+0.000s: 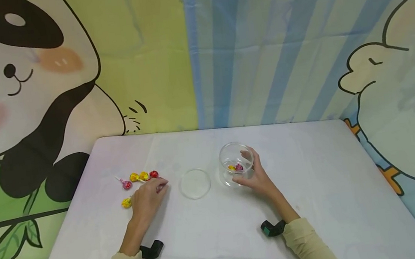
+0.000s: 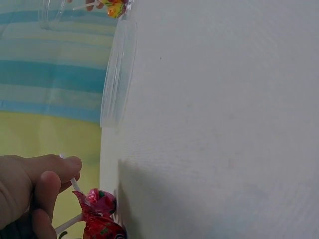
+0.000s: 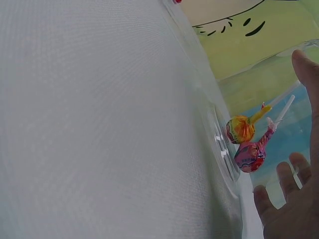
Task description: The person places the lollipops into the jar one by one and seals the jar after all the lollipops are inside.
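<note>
My left hand (image 1: 148,199) is among the lollipops on the left of the table. In the left wrist view, its thumb and forefinger pinch the white stick of a pink-wrapped lollipop (image 2: 102,200). A red lollipop (image 2: 103,228) lies right beside that one. With fingers and thumb spread around its side, my right hand (image 1: 260,179) holds a clear round jar (image 1: 224,162). Inside, near the bottom, are a yellow-orange lollipop (image 3: 240,130) and a pink lollipop (image 3: 250,157), sticks up. A clear round lid (image 1: 195,183) lies flat between the hands.
Around the left hand lie a pink lollipop (image 1: 126,184), a yellow lollipop (image 1: 126,203), two more yellow ones (image 1: 139,176) and a red one (image 1: 154,174). The white-covered table (image 1: 214,249) ends at a printed cartoon backdrop (image 1: 161,66).
</note>
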### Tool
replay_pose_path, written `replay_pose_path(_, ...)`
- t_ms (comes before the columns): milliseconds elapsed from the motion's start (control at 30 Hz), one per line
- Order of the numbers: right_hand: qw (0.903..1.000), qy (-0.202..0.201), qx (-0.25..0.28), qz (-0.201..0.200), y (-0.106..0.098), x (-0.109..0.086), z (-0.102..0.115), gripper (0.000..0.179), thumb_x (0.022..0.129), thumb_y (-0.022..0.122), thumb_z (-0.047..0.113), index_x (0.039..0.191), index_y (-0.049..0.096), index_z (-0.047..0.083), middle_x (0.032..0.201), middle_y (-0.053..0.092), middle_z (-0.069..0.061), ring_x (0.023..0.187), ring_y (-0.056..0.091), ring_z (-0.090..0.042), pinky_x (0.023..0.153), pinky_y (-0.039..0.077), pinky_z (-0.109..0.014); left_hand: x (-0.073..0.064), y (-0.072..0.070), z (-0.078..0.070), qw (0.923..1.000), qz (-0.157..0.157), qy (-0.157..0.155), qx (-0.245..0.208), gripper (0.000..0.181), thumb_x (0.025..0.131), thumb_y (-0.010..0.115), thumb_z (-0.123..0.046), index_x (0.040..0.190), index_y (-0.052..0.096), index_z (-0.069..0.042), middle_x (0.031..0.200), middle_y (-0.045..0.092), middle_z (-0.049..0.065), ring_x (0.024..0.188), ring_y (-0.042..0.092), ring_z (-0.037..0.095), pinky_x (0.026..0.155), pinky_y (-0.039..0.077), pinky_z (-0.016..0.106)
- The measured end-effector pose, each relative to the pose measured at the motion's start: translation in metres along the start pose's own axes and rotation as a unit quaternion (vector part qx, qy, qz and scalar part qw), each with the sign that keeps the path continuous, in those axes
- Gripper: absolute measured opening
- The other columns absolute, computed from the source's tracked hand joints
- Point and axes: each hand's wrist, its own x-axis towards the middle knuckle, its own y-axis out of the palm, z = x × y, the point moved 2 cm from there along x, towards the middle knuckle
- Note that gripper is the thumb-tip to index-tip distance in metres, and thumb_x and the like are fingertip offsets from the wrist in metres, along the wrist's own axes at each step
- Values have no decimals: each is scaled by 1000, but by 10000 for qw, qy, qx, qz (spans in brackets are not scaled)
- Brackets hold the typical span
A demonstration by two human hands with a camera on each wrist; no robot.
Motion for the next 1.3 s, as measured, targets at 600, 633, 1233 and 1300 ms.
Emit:
replay_pose_path(600, 10000, -12, 30, 2, 0, 1, 1, 102, 75, 82, 25, 150, 13, 30, 155, 32, -10, 146, 29, -33, 113, 22, -66, -11, -29, -21, 9997, -96, 50, 210, 23, 76, 83, -20, 96, 75, -11, 86, 76, 5, 46, 30, 10, 41, 21, 23)
replay_pose_path(633, 10000, -19, 26, 10, 0, 1, 1, 102, 76, 82, 25, 150, 13, 30, 155, 32, -10, 146, 28, -33, 113, 21, -66, -13, -30, -21, 9997, -71, 38, 223, 22, 77, 82, -19, 96, 75, -11, 85, 76, 5, 46, 30, 11, 41, 20, 23)
replay_pose_path(1233, 9997, 155, 138, 143, -3, -3, 25, 102, 77, 78, 6, 152, 10, 13, 155, 27, -22, 146, 24, -40, 114, 19, -65, 15, -47, -69, 9668, 174, 159, -2545, 8, 80, 80, -21, 83, 75, -15, 55, 62, 3, 38, 52, 13, 37, 30, 23)
replay_pose_path(1300, 9997, 154, 124, 162, -4, -5, 35, 101, 77, 78, 6, 151, 10, 9, 154, 28, -24, 145, 26, -42, 114, 21, -65, 25, -44, -85, 9642, 435, 277, -2601, 9, 81, 79, -24, 84, 76, -16, 56, 63, 2, 39, 52, 16, 37, 30, 24)
